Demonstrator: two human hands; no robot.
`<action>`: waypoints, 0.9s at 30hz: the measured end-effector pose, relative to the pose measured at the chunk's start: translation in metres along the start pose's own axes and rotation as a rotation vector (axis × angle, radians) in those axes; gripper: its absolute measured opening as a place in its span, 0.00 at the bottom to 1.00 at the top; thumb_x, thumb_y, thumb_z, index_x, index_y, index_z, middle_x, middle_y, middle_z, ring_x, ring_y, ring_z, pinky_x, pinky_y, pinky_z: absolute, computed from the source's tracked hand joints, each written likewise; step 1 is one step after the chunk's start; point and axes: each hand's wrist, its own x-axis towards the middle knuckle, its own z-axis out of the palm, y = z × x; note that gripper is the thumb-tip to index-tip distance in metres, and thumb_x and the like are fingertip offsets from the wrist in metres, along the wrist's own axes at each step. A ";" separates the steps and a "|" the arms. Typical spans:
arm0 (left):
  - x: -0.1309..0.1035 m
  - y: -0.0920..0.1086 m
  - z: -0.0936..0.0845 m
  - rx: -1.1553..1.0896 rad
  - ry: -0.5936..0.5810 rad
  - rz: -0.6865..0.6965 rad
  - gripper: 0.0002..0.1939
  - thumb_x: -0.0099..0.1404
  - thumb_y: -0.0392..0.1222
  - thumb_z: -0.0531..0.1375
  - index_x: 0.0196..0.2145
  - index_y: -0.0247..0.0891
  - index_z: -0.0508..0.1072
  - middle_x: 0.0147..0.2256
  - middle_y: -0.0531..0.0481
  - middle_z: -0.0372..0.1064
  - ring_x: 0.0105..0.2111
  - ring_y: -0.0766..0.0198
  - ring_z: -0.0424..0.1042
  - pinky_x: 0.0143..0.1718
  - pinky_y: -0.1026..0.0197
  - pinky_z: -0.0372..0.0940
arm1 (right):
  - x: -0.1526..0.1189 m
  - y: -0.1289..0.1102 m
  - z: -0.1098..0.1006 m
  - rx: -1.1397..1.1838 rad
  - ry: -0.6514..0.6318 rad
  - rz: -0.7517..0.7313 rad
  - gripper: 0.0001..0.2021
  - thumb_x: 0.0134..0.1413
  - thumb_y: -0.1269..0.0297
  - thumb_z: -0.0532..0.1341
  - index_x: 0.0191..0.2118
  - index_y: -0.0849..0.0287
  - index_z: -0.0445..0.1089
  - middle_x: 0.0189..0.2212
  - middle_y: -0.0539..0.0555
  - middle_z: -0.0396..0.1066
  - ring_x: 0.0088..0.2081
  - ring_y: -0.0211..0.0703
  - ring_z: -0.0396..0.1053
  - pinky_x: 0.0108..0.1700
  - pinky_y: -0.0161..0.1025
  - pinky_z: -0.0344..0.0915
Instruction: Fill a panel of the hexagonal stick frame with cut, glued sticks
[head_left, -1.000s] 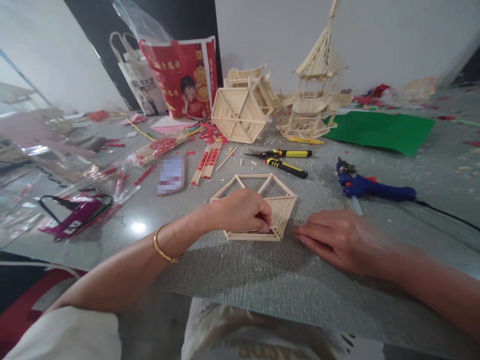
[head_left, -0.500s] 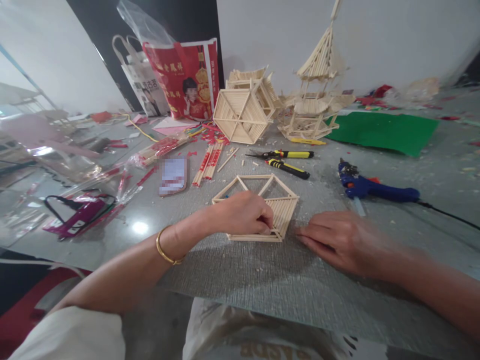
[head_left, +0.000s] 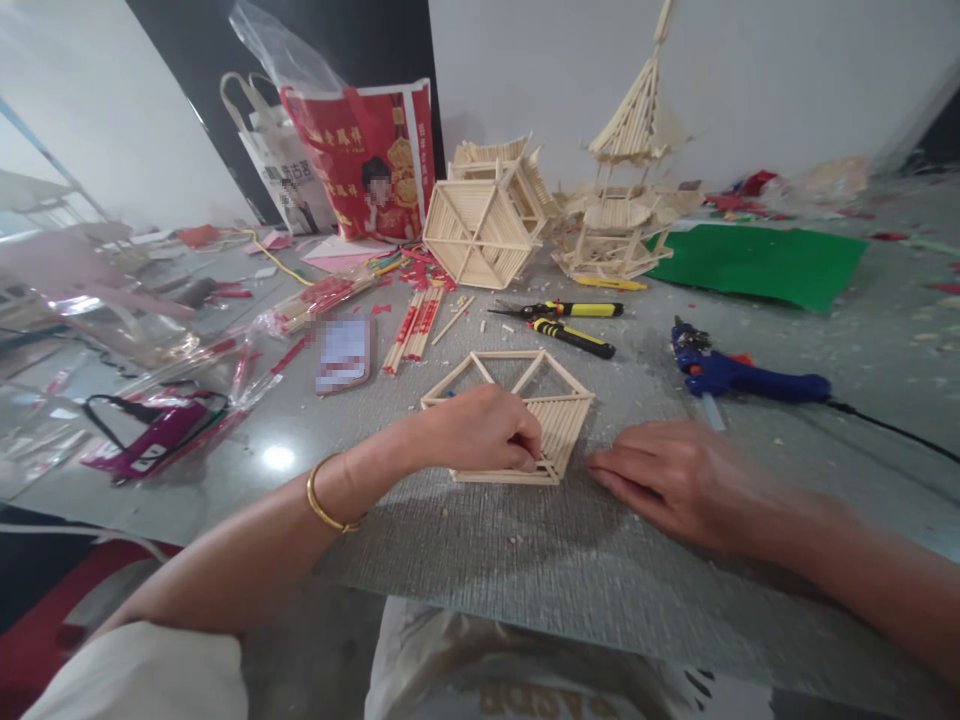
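A flat hexagonal frame of pale wooden sticks (head_left: 566,425) lies on the grey table, its right part filled with parallel sticks. Over it is my left hand (head_left: 487,430), a gold bracelet at the wrist, fingers curled and fingertips down near the lower right corner; anything small between them is hidden. My right hand (head_left: 664,475) rests on the table just right of the frame, its fingers pressed together, and what they hold, if anything, cannot be made out. The frame's upper sections show open gaps between the spokes.
Behind the frame lie black-yellow pliers (head_left: 577,325) and red-wrapped sticks (head_left: 414,330). A blue glue gun (head_left: 757,380) is at right, a phone-like object (head_left: 343,355) at left. Farther back stand a hexagonal stick model (head_left: 480,235), a stick tower (head_left: 619,215), a red bag (head_left: 364,165) and green sheet (head_left: 765,262).
The whole view has shifted very slightly, with things appearing a little further left. Both hands keep nearly the same places and shapes around the frame.
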 end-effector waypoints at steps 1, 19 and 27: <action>0.000 0.000 0.000 0.003 -0.001 0.003 0.08 0.57 0.34 0.58 0.32 0.36 0.78 0.28 0.53 0.75 0.27 0.71 0.68 0.28 0.68 0.56 | 0.000 0.000 0.000 0.002 0.002 0.013 0.12 0.61 0.69 0.51 0.32 0.61 0.71 0.21 0.52 0.68 0.23 0.38 0.64 0.27 0.37 0.53; -0.003 0.004 -0.003 0.087 -0.040 0.006 0.09 0.58 0.32 0.56 0.30 0.35 0.77 0.26 0.52 0.73 0.26 0.71 0.67 0.28 0.68 0.55 | 0.024 -0.036 0.005 -0.060 -0.204 0.286 0.07 0.55 0.61 0.57 0.32 0.60 0.64 0.25 0.52 0.72 0.25 0.42 0.68 0.25 0.37 0.44; -0.003 0.002 -0.003 0.107 -0.033 0.022 0.10 0.59 0.33 0.55 0.31 0.37 0.77 0.26 0.53 0.74 0.26 0.71 0.68 0.29 0.68 0.55 | 0.029 -0.035 0.006 -0.081 -0.290 0.328 0.07 0.58 0.62 0.54 0.33 0.60 0.63 0.27 0.54 0.73 0.28 0.43 0.69 0.26 0.38 0.42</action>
